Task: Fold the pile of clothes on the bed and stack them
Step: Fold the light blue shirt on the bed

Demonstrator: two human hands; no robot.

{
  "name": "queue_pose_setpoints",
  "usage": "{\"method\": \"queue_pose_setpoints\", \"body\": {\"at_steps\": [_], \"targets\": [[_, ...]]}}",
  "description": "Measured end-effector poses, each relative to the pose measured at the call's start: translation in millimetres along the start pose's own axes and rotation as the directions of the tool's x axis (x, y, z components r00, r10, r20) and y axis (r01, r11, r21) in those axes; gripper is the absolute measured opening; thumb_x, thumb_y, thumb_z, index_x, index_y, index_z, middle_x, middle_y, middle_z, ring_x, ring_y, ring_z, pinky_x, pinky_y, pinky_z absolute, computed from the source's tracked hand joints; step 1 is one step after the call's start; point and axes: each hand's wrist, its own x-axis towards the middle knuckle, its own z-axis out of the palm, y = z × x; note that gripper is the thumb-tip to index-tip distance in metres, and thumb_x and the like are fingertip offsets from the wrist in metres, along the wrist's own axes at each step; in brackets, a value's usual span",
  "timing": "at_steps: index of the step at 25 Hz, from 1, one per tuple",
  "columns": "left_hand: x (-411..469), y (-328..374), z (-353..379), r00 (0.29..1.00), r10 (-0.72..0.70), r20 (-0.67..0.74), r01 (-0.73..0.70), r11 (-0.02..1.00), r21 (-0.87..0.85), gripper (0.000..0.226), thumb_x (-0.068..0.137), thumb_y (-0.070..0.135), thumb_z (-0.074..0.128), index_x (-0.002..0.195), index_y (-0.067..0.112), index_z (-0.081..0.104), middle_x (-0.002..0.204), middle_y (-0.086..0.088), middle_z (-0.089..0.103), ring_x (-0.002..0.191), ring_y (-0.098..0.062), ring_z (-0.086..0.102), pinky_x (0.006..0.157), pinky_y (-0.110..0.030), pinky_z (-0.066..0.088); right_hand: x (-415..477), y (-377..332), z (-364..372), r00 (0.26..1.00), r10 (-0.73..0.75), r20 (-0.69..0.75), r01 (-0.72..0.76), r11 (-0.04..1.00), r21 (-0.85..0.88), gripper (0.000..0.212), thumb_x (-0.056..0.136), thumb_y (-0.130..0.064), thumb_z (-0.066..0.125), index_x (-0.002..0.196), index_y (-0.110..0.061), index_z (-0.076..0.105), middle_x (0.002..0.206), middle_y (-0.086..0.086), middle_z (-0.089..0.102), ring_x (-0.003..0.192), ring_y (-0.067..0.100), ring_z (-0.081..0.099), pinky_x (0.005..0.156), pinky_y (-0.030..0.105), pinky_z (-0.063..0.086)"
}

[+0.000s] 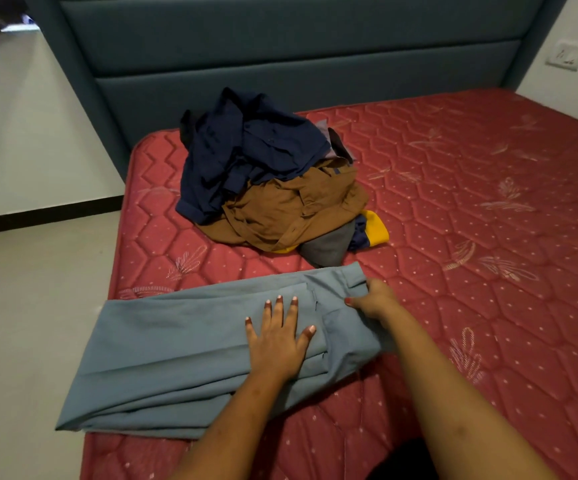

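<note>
- Folding under way on slate-blue cotton trousers. They lie lengthwise across the lower centre of the frame, one leg doubled over the other. The leg ends overhang the mattress edge at lower left, and the waistband end sits at centre right.
- Left hand: flat on the trousers near the seat, fingers straight and spread. It presses the cloth down and grasps nothing.
- Right hand: at the waistband end, just right of the left hand. The fingers curl round the band and the thumb lies on top, pinching the fabric.
- Crumpled pile of unfolded clothes: upper centre, just beyond the trousers. A navy button shirt lies on top and a brown shirt beneath. A grey garment and a yellow piece show at the pile's lower right.
- Red quilted mattress: bare, filling the right and centre of the frame and bearing everything above.
- Dark teal padded headboard: across the top of the frame.
- Pale floor: left side.
- Step, as judged: the trousers are being smoothed and squared before the cross fold. No folded stack is in view, so most of the task appears to remain.
- Next move, as judged: bring one end of the trousers over the other, gathering in the overhanging legs. Keep the edges aligned while the flat palm holds the crease.
</note>
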Motion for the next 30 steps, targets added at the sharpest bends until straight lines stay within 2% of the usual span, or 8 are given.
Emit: {"method": "queue_pose_setpoints", "body": {"at_steps": [7, 11, 14, 20, 23, 25, 27, 30], "targets": [[-44, -37, -13, 0.993, -0.112, 0.024, 0.114, 0.99, -0.084, 0.062, 0.097, 0.059, 0.023, 0.152, 0.038, 0.006, 0.162, 0.002, -0.002, 0.148, -0.02, -0.006, 0.114, -0.058, -0.001, -43, -18, -19, 0.943, 0.003, -0.332, -0.125, 0.929, -0.347, 0.066, 0.095, -0.031, 0.055, 0.15, -0.019, 0.021, 0.151, 0.008, 0.029, 0.137, 0.034, 0.029, 0.107, 0.047, 0.029], [-62, -97, -25, 0.947, -0.32, 0.032, 0.321, 0.936, -0.142, 0.063, 0.097, 0.059, 0.026, 0.153, 0.037, 0.007, 0.162, 0.0, -0.005, 0.148, -0.024, -0.007, 0.113, -0.06, 0.002, -94, -66, 79, 0.933, -0.354, -0.061, 0.297, 0.856, -0.423, 0.065, 0.097, -0.038, 0.047, 0.152, -0.016, 0.02, 0.158, 0.008, 0.019, 0.144, 0.027, 0.019, 0.115, 0.046, 0.02], [-71, -140, -33, 0.9, -0.433, 0.044, 0.434, 0.887, -0.159, 0.063, 0.096, 0.06, 0.026, 0.152, 0.036, 0.009, 0.162, -0.002, -0.004, 0.148, -0.028, -0.005, 0.113, -0.06, 0.004, -127, -88, 151, 0.863, -0.448, 0.233, 0.505, 0.742, -0.441, 0.065, 0.1, -0.044, 0.036, 0.154, -0.021, 0.009, 0.162, 0.001, 0.001, 0.149, 0.021, 0.0, 0.117, 0.049, 0.0], [-62, -208, -56, 0.805, -0.589, 0.075, 0.563, 0.718, -0.41, 0.062, 0.091, 0.049, 0.052, 0.146, 0.035, 0.029, 0.155, -0.013, 0.02, 0.139, -0.038, 0.023, 0.114, -0.049, 0.022, -125, -62, 196, 0.874, -0.37, 0.315, 0.486, 0.693, -0.532, 0.066, 0.1, -0.053, 0.022, 0.154, -0.027, -0.005, 0.162, -0.002, -0.006, 0.149, 0.021, -0.007, 0.116, 0.053, -0.007], [-52, -219, -64, 0.831, -0.55, 0.083, 0.528, 0.735, -0.426, 0.069, 0.086, 0.032, 0.065, 0.146, 0.033, 0.032, 0.142, -0.021, 0.039, 0.127, -0.038, 0.041, 0.107, -0.039, 0.035, -126, -55, 199, 0.874, -0.463, 0.149, 0.463, 0.698, -0.547, 0.068, 0.093, -0.055, 0.014, 0.154, -0.025, 0.013, 0.161, -0.001, 0.013, 0.148, 0.025, 0.013, 0.115, 0.057, 0.008], [-46, -223, -72, 0.83, -0.546, 0.116, 0.49, 0.612, -0.621, 0.064, 0.083, 0.011, 0.068, 0.14, 0.026, 0.044, 0.134, -0.021, 0.049, 0.115, -0.034, 0.053, 0.099, -0.035, 0.043, -124, -49, 193, 0.892, -0.445, 0.083, 0.408, 0.71, -0.575, 0.077, 0.087, -0.057, 0.006, 0.153, -0.021, 0.019, 0.16, 0.001, 0.02, 0.146, 0.024, 0.02, 0.115, 0.056, 0.014], [-42, -220, -85, 0.833, -0.517, 0.196, 0.454, 0.437, -0.777, 0.054, 0.08, -0.006, 0.067, 0.127, 0.017, 0.057, 0.121, -0.019, 0.058, 0.094, -0.028, 0.058, 0.085, -0.035, 0.049, -119, -44, 187, 0.91, -0.362, 0.2, 0.409, 0.718, -0.563, 0.073, 0.091, -0.058, 0.002, 0.154, -0.021, 0.001, 0.162, -0.001, 0.001, 0.149, 0.02, 0.001, 0.118, 0.051, 0.0], [-39, -187, -110, 0.89, -0.414, 0.191, 0.365, 0.396, -0.842, 0.044, 0.081, -0.009, 0.064, 0.121, 0.008, 0.064, 0.092, -0.014, 0.06, 0.068, -0.019, 0.048, 0.061, -0.027, 0.041, -110, -62, 168, 0.908, -0.31, 0.281, 0.39, 0.872, -0.297, 0.066, 0.102, -0.05, 0.022, 0.155, -0.015, 0.002, 0.162, 0.003, 0.0, 0.149, 0.02, 0.0, 0.118, 0.044, -0.001]]}}
